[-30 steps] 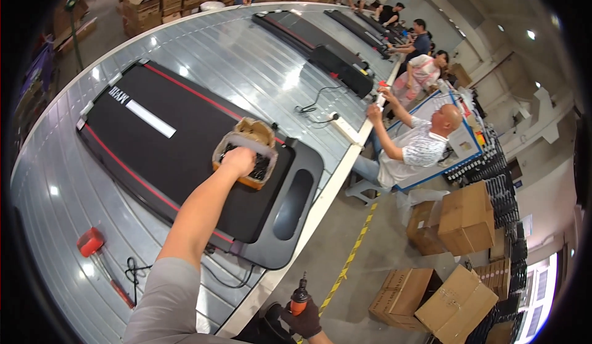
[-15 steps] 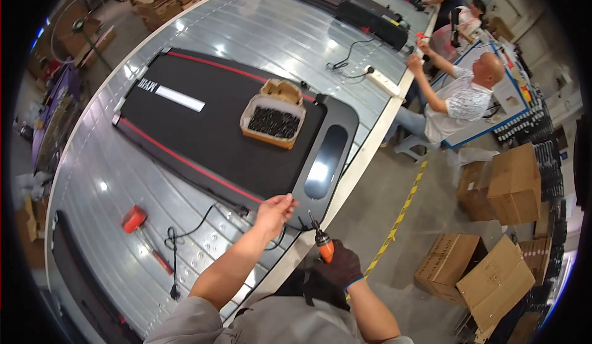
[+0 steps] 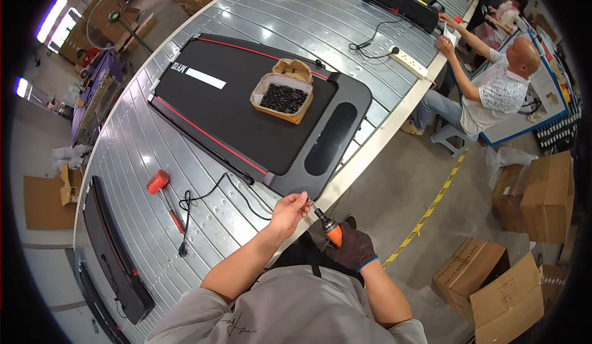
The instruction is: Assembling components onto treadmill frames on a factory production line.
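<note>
Ribbed, shiny metal bench (image 3: 320,23) carries a matt black treadmill (image 3: 246,106), a rough cardboard box (image 3: 283,91) and glossy orange plastic screwdriver (image 3: 332,232)

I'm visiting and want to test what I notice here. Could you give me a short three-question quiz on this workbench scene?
1. True or false: the left hand is bare and the right hand wears a dark glove.
2. What does the right hand grip?
3. The open box of dark screws rests on: A) the floor B) the black treadmill C) a stool

Key: 1 true; 2 an orange power screwdriver, its tip pinched by the left hand; 3 B.
</note>
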